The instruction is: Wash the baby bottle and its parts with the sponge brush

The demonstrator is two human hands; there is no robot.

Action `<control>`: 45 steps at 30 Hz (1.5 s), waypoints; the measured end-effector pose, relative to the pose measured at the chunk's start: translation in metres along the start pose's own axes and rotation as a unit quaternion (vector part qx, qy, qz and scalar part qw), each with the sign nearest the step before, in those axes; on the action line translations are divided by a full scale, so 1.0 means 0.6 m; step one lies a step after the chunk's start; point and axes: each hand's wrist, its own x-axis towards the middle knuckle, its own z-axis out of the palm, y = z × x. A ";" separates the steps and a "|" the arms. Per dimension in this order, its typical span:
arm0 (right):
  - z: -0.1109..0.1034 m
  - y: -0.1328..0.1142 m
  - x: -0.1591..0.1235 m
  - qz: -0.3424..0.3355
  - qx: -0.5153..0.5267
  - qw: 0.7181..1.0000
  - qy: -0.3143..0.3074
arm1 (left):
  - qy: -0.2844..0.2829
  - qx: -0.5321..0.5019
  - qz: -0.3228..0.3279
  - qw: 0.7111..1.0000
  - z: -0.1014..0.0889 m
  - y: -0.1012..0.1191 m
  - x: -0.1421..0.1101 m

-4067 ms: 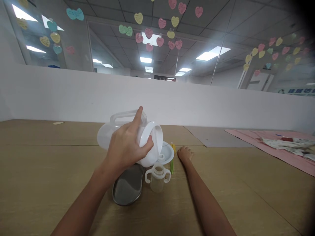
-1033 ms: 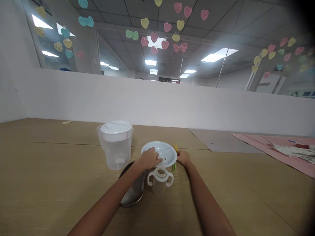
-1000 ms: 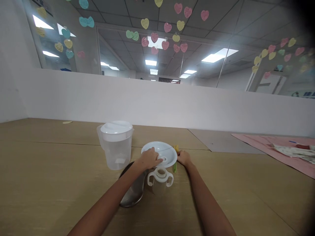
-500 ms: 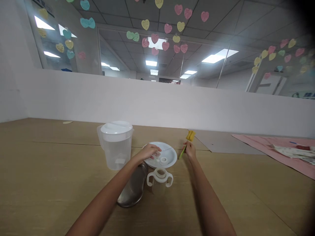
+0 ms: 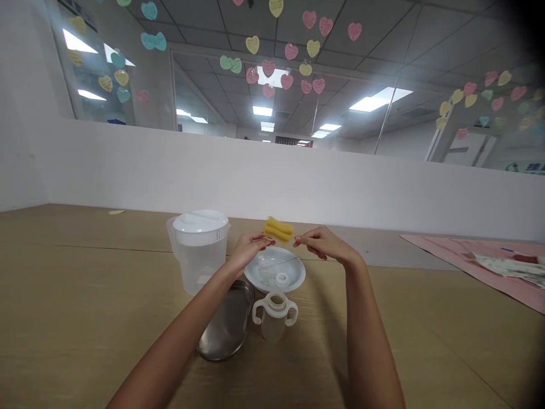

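The yellow sponge [image 5: 278,229] is in the gap between the two hands, seen over the far rim of the white dish [image 5: 300,274]; it appears to be up off the worktop [image 5: 106,318]. Its long axis runs roughly left to right, the right end a little lower, so each hand faces one end.

The left hand [image 5: 246,249] comes in from the near left. Its fingers are gathered close together at the sponge's lower left corner, and seem the nearer pair. Whether they grip the sponge, a small pale piece or only brush past it, I cannot tell.

The right hand [image 5: 327,244] arches in from the right, wrist bent, thumb and forefinger drawn near each other just beside the sponge's lower right corner. Whether they pinch a handle or stand free is too small to tell.

The sponge thus lies right of the left fingers and left of the right ones, slightly higher in view than both.

On the near side of the dish, which holds a white ring [image 5: 281,279], the two-handled cup [image 5: 273,326] stands upright with its mouth uncovered. The metal tray [image 5: 225,329] lies just left of the cup, and the lidded pitcher [image 5: 202,255] stands farther left.
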 end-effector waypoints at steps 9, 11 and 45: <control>0.003 -0.016 -0.007 0.030 -0.084 0.996 0.008 | 0.045 0.003 0.027 0.999 0.010 -0.001 -0.001; 0.004 -0.018 -0.008 0.044 -0.085 0.995 0.014 | 0.048 -0.033 0.017 0.998 0.011 -0.002 -0.001; 0.006 -0.045 -0.021 -0.002 -0.078 0.996 0.032 | 0.106 -0.265 -0.025 0.958 0.002 0.043 -0.011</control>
